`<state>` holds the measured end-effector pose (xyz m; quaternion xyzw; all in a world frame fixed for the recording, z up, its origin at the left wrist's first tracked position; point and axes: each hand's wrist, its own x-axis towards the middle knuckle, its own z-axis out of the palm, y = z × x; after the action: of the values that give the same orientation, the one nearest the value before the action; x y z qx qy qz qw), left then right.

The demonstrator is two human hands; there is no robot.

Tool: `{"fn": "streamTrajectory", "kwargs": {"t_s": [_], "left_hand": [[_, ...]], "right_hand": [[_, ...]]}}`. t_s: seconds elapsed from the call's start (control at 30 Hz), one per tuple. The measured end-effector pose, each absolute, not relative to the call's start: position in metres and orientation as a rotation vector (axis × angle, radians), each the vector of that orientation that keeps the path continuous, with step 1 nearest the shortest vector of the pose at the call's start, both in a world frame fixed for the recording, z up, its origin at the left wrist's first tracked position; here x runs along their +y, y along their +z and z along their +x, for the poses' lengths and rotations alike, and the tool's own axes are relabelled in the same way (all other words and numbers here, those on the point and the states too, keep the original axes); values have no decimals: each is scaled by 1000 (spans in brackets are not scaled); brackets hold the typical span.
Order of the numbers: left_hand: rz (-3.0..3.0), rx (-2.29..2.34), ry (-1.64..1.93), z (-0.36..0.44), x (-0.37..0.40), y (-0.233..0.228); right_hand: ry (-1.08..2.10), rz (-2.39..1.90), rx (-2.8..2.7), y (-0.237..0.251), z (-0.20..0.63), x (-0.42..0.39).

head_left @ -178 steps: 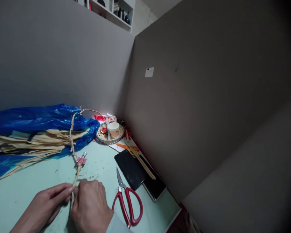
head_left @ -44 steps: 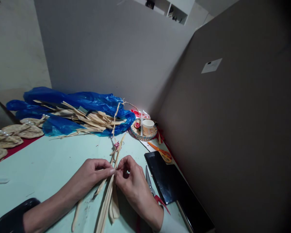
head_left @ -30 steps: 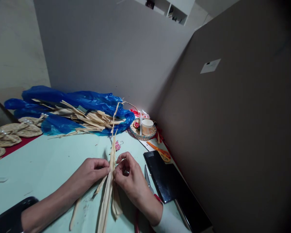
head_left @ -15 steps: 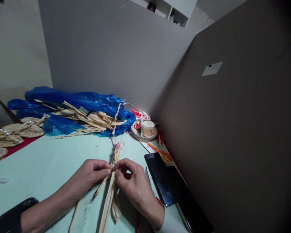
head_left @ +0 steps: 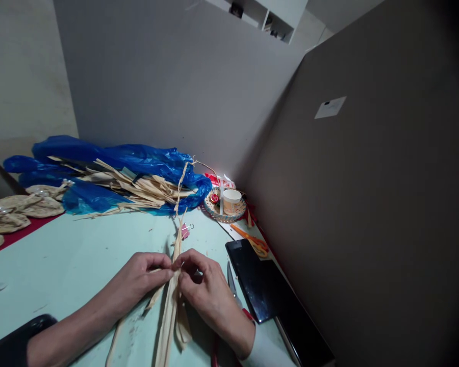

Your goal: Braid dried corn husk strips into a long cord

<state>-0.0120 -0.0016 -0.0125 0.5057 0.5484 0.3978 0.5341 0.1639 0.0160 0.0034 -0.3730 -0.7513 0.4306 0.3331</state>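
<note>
My left hand [head_left: 139, 278] and my right hand [head_left: 203, 290] meet over the pale green table [head_left: 72, 255], both pinching dried straw strips [head_left: 171, 311] that trail back toward me. From the fingertips a twisted straw cord [head_left: 179, 204] runs away to the far wall, with a pink binder clip [head_left: 185, 230] clamped on it just beyond my fingers. Red-handled scissors [head_left: 232, 289] lie right beside my right hand, partly hidden by it.
A blue plastic bag [head_left: 110, 160] with a heap of dried straw [head_left: 137, 188] lies at the back. A woven coaster with a paper cup [head_left: 231, 200] sits in the corner. Black phones [head_left: 260, 285] lie along the right partition. Woven straw pieces [head_left: 15, 211] rest at far left.
Both hands stay pinched on the strips, working the twist with small finger shifts; the cord end and clip swing slightly. Since the earliest frame, long loose strips lie under my hands.
</note>
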Motion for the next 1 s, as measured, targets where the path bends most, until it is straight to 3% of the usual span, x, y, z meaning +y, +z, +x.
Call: {"fn": "streamTrajectory", "kwargs": {"t_s": [0.23, 0.5, 0.8, 1.0], "left_hand": [[1142, 1306, 926, -10, 0, -8], [1064, 1324, 940, -9, -4, -3], [1113, 1253, 974, -10, -2, -8], [1068, 1220, 981, -12, -3, -8]], "right_hand": [[1145, -1028, -1902, 3, 164, 17], [1459, -944, -1529, -7, 163, 25], [1400, -1004, -1626, -8, 160, 18], [1578, -1013, -1486, 5, 161, 17]]}}
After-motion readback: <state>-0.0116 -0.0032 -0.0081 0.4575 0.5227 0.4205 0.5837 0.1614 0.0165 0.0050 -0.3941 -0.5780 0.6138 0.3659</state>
